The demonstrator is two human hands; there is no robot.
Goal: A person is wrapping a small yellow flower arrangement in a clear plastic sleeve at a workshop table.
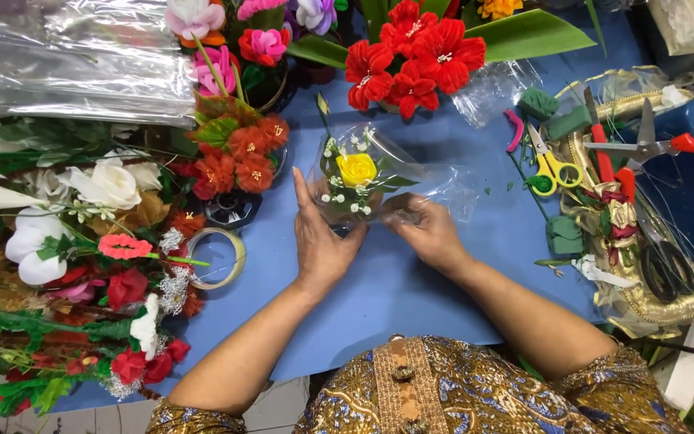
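Observation:
A small posy with a yellow rose and tiny white blossoms sits inside a clear cellophane wrap at the middle of the blue table. My left hand cups the wrap's lower left side, fingers pointing up along it. My right hand pinches the cellophane at the lower right, fingers closed on the film. Both hands hold the wrapped posy just above the tabletop.
Artificial flowers are piled at the left, with a roll of clear tape beside them. Red flowers stand at the back. Yellow scissors, red-handled scissors, black scissors, green foam blocks and gold ribbon crowd the right.

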